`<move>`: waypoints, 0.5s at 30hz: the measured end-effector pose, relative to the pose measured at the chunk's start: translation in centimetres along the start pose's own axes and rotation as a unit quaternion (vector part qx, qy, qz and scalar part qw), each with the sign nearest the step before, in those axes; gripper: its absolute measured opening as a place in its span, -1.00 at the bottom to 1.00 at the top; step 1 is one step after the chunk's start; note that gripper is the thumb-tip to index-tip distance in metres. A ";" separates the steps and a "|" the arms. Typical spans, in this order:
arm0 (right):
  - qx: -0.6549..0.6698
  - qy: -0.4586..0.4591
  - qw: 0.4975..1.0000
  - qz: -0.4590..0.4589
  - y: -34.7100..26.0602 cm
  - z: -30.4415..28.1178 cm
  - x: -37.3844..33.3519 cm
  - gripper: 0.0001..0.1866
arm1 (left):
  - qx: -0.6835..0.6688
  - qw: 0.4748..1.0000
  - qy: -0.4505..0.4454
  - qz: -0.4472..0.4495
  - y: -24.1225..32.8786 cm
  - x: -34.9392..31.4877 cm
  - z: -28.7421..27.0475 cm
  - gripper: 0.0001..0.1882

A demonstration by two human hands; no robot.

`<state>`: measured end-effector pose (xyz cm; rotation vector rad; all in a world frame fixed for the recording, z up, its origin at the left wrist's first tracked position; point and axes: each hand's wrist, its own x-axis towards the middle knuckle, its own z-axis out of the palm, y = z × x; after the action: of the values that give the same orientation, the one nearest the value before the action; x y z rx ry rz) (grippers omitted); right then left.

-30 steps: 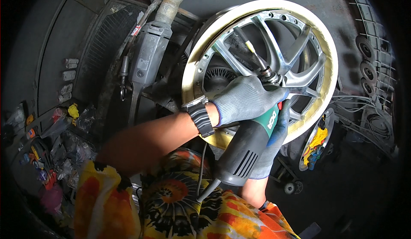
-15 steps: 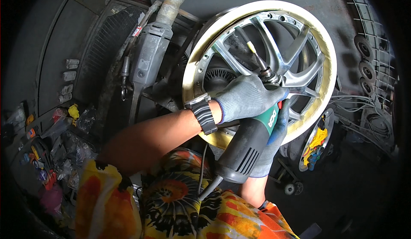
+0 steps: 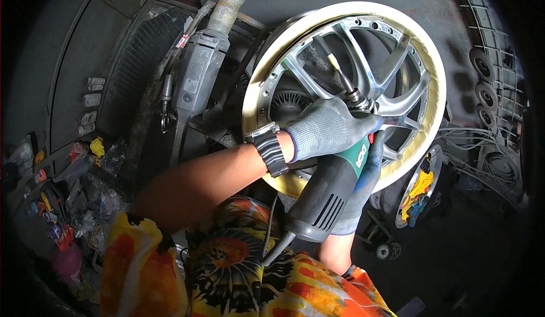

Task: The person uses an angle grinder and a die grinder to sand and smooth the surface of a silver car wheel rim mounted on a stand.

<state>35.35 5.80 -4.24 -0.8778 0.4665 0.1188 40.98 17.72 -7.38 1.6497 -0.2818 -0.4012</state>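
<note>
An electric die grinder (image 3: 323, 195) with a black body and green front lies slantwise across the view, its cord trailing from the rear toward my lap. My left hand (image 3: 328, 128), in a grey knit glove, is closed over the front of the grinder. Along the right side and underneath, my gloved right hand (image 3: 362, 189) grips the body; most of its fingers are hidden. A thin shank with a small pale-yellow tip (image 3: 334, 61) points up and left among the spokes of a motorcycle wheel (image 3: 435, 90). The wheel has bare silver spokes and a gold-coloured rim covering.
Left of the wheel stands a large dusty grey power tool (image 3: 201, 73) with a round disc on top. Plastic bags and clutter (image 3: 85, 203) fill the lower left. Another rim holding yellow cloth (image 3: 420, 189), hoses (image 3: 477, 141) and a wire rack with round discs (image 3: 485, 93) are at right.
</note>
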 end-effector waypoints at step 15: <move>-0.033 0.038 0.999 0.004 -0.1 1.7 -0.4 -0.46 | 0.031 0.999 -0.025 0.015 -0.3 0.0 -0.2 -0.64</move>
<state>35.61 7.06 -3.07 -0.9483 0.5389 0.1101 41.05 17.90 -7.69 1.6951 -0.3598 -0.4156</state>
